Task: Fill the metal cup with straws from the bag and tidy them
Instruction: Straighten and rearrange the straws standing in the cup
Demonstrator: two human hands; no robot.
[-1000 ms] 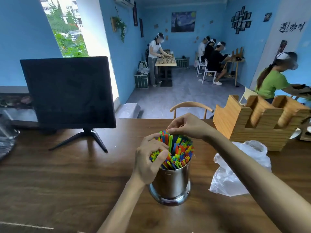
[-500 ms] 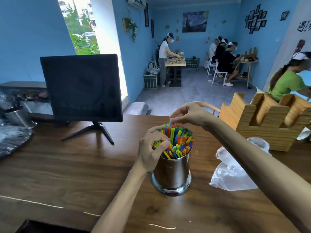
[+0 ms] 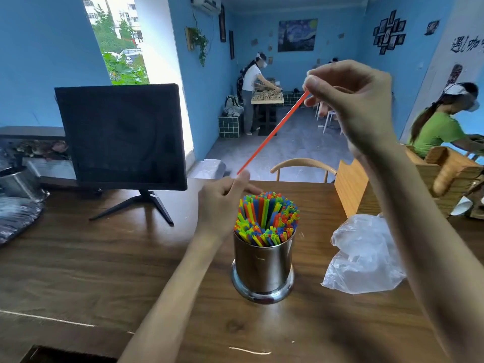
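A shiny metal cup (image 3: 262, 268) stands on the wooden table (image 3: 104, 271), packed with several upright coloured straws (image 3: 267, 218). My right hand (image 3: 353, 100) is raised high above the cup and pinches the top end of a single red straw (image 3: 272, 132), which slants down to the left. My left hand (image 3: 225, 200) sits just left of the cup's rim with its fingers curled, and its thumb and fingers hold the straw's lower end. A crumpled clear plastic bag (image 3: 364, 255) lies to the right of the cup.
A dark monitor (image 3: 120, 137) on a stand sits at the back left. A wooden holder (image 3: 408, 184) stands at the back right, a chair back (image 3: 303, 166) beyond the table's far edge. Another metal cup (image 3: 18, 182) sits far left. People work in the room behind.
My right hand has pulled one red straw up out of the bundle and risen well above the cup. My left hand has left the straw tops and taken the straw's lower end.
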